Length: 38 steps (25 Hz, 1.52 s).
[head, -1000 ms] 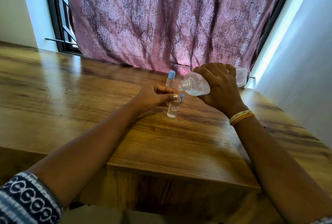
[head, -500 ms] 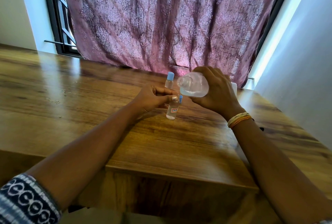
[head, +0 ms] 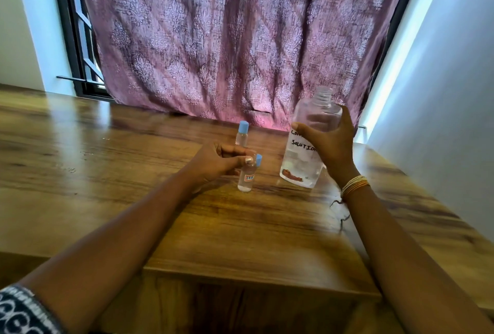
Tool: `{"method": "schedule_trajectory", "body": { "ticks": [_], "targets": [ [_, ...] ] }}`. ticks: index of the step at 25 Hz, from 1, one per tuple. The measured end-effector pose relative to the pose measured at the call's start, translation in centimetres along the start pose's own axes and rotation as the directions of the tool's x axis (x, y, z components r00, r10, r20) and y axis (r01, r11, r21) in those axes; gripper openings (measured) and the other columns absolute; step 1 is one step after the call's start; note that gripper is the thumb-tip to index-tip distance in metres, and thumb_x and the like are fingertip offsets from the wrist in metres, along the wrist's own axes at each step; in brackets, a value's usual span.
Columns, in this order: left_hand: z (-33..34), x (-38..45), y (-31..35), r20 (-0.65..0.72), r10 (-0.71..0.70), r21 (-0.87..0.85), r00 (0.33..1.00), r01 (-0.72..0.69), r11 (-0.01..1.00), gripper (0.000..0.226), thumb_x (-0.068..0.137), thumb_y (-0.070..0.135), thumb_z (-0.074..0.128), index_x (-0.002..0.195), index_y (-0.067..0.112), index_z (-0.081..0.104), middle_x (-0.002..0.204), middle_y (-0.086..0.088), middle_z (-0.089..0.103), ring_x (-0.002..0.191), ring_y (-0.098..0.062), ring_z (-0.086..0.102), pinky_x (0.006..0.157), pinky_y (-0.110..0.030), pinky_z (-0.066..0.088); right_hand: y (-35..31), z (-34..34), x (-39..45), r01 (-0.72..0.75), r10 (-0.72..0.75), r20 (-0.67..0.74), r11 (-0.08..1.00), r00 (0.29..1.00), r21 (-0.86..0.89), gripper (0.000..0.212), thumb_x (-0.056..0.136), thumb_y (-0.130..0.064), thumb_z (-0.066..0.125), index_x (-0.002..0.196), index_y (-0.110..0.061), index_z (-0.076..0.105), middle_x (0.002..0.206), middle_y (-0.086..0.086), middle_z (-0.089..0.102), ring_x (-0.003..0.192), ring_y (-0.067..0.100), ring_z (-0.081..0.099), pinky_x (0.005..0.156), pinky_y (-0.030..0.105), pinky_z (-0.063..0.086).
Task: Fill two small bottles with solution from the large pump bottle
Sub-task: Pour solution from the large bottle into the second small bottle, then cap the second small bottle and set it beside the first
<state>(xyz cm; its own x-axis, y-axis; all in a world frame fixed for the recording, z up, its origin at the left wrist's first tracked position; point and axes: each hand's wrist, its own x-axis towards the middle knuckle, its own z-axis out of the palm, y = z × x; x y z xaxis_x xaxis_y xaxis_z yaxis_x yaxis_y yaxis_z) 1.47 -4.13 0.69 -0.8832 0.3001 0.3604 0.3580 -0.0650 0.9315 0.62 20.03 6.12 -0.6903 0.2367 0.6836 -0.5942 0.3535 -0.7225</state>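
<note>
Your left hand (head: 213, 163) pinched the neck of the near small bottle (head: 247, 177), steadying it upright on the wooden table (head: 133, 173) with its blue flip cap (head: 258, 159) hanging open. Your right hand (head: 330, 143) wrapped the uncapped large solution bottle (head: 304, 151), held nearly upright so nothing spilled. The second small bottle (head: 242, 135) stood capped just behind.

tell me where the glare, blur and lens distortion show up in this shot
Head view: window light glares off the left of the table; the large bottle in the right hand looks slightly motion-smeared at its neck; the small bottle pinched by the left hand is sharper; walls bow outward, wide-angle distortion.
</note>
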Motion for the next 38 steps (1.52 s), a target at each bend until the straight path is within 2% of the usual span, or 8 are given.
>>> {"method": "schedule_trajectory", "body": {
  "ticks": [5, 9, 14, 23, 27, 30, 34, 38],
  "targets": [
    [-0.1, 0.0, -0.2, 0.019, 0.007, -0.006, 1.000, -0.006, 1.000, 0.025, 0.070, 0.019, 0.074, 0.094, 0.015, 0.075, 0.094, 0.002, 0.077, 0.088, -0.014, 0.073, 0.076, -0.028, 0.060, 0.5, -0.4, 0.2, -0.177, 0.175, 0.023, 0.979, 0.984, 0.100, 0.082, 0.059, -0.025, 0.092, 0.124, -0.011, 0.044, 0.112, 0.016, 0.066, 0.096, 0.027, 0.070, 0.077, 0.048, 0.061],
    [-0.1, 0.0, -0.2, 0.013, -0.007, -0.015, 1.000, 0.007, 1.000, 0.029, 0.066, 0.021, 0.074, 0.094, 0.013, 0.075, 0.093, 0.001, 0.077, 0.088, -0.015, 0.073, 0.081, -0.034, 0.060, 0.7, -2.0, 0.6, -0.377, 0.336, 0.308, 0.923, 0.890, 0.080, 0.097, 0.052, -0.023, 0.091, 0.131, -0.020, 0.036, 0.125, 0.017, 0.057, 0.106, 0.033, 0.065, 0.084, 0.055, 0.057],
    [0.0, -0.1, 0.0, 0.007, -0.017, -0.020, 1.000, 0.017, 1.000, 0.030, 0.067, 0.020, 0.073, 0.096, 0.011, 0.074, 0.093, 0.001, 0.077, 0.087, -0.016, 0.073, 0.081, -0.034, 0.060, 1.1, -3.7, -0.3, -0.428, 0.434, 0.593, 0.889, 0.678, -0.162, 0.055, 0.072, 0.009, 0.075, 0.112, -0.023, 0.055, 0.103, 0.000, 0.071, 0.099, 0.016, 0.070, 0.066, 0.029, 0.060],
    [-0.1, -0.2, 0.0, -0.004, -0.041, 0.017, 0.999, 0.041, 0.999, 0.020, 0.079, 0.008, 0.071, 0.099, 0.010, 0.073, 0.092, 0.002, 0.077, 0.086, -0.014, 0.073, 0.078, -0.030, 0.060, 5.0, -2.4, -1.0, -0.358, 0.386, 0.304, 0.923, 0.871, -0.143, 0.067, 0.070, -0.003, 0.082, 0.129, -0.010, 0.052, 0.115, 0.007, 0.067, 0.100, 0.016, 0.066, 0.076, 0.022, 0.056],
    [-0.1, -0.2, 0.2, -0.008, -0.106, 0.016, 0.994, 0.106, 0.994, 0.022, 0.075, 0.012, 0.074, 0.096, 0.012, 0.074, 0.091, -0.005, 0.077, 0.084, -0.020, 0.073, 0.079, -0.037, 0.060, 4.0, -3.0, -0.2, -0.414, 0.552, 0.328, 0.815, 0.766, -0.406, 0.062, 0.066, -0.021, 0.088, 0.119, -0.006, 0.061, 0.112, 0.009, 0.070, 0.104, 0.026, 0.067, 0.089, 0.036, 0.056],
    [-0.2, -0.4, 0.1, 0.001, -0.165, 0.034, 0.986, 0.165, 0.986, 0.030, 0.074, 0.012, 0.076, 0.103, 0.006, 0.072, 0.097, -0.013, 0.076, 0.090, -0.029, 0.072, 0.081, -0.041, 0.058, 1.4, -3.6, 0.1, -0.445, 0.723, 0.252, 0.621, 0.644, -0.645, 0.039, 0.075, -0.022, 0.082, 0.095, -0.005, 0.054, 0.083, 0.015, 0.065, 0.074, 0.025, 0.068, 0.065, 0.035, 0.058],
    [-0.3, -0.5, 0.0, 0.043, -0.171, 0.058, 0.984, 0.169, 0.984, 0.039, 0.071, 0.006, 0.079, 0.109, 0.002, 0.070, 0.098, -0.015, 0.075, 0.089, -0.026, 0.072, 0.080, -0.036, 0.060, -0.1, 0.0, -1.8, -0.234, 0.588, 0.390, 0.718, 0.708, -0.656, 0.032, 0.082, -0.013, 0.075, 0.067, -0.007, 0.047, 0.043, 0.003, 0.052, 0.032, 0.013, 0.051, 0.036, 0.021, 0.045],
    [-0.4, -0.4, -0.2, 0.039, -0.164, 0.141, 0.986, 0.157, 0.977, 0.046, 0.068, 0.003, 0.082, 0.112, 0.000, 0.068, 0.102, -0.017, 0.074, 0.096, -0.026, 0.070, 0.085, -0.034, 0.059, 1.2, 3.8, -2.9, 0.197, 0.163, 0.479, 0.764, 0.863, -0.614, 0.007, 0.078, -0.009, 0.062, 0.085, -0.008, 0.061, 0.084, 0.011, 0.064, 0.075, 0.022, 0.058, 0.072, 0.035, 0.051]
  ]
}}
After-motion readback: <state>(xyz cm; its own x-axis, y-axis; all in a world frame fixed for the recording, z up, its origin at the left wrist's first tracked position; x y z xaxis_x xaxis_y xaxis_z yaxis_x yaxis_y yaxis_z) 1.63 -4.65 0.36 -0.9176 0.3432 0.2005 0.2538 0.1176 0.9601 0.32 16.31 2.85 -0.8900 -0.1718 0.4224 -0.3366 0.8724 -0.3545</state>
